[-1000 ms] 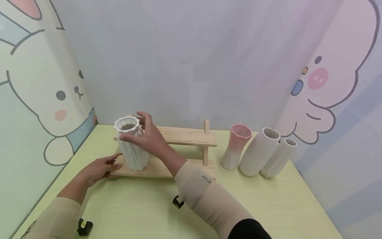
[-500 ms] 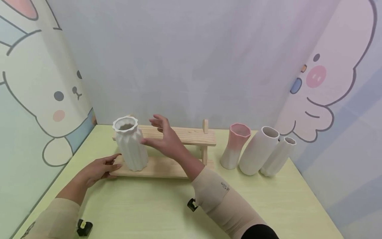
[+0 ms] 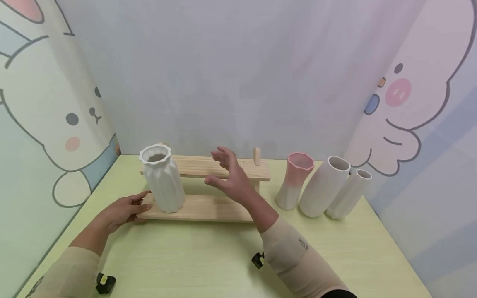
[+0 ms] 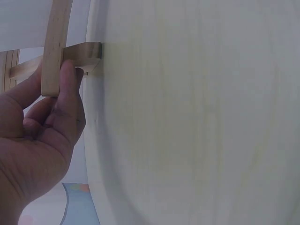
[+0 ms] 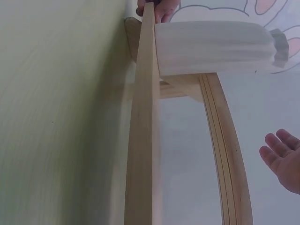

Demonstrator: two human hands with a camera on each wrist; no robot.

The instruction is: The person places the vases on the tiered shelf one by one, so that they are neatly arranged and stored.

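Your left hand (image 3: 124, 212) pinches rack (image 3: 212, 208); right hand (image 3: 234, 178) spread. Placing white vase (image 3: 166, 185) seems done; next likely calls for reaching right.

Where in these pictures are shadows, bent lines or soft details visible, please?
Head: soft light, a faint shadow on the pale green tabletop in front of the two-tier wooden shelf; left wrist: hazy, the tabletop's edge looks bowed; right wrist: a broad dark shadow beside the shelf's lower board, and the white ribbed ceramic vase lacks fine detail.
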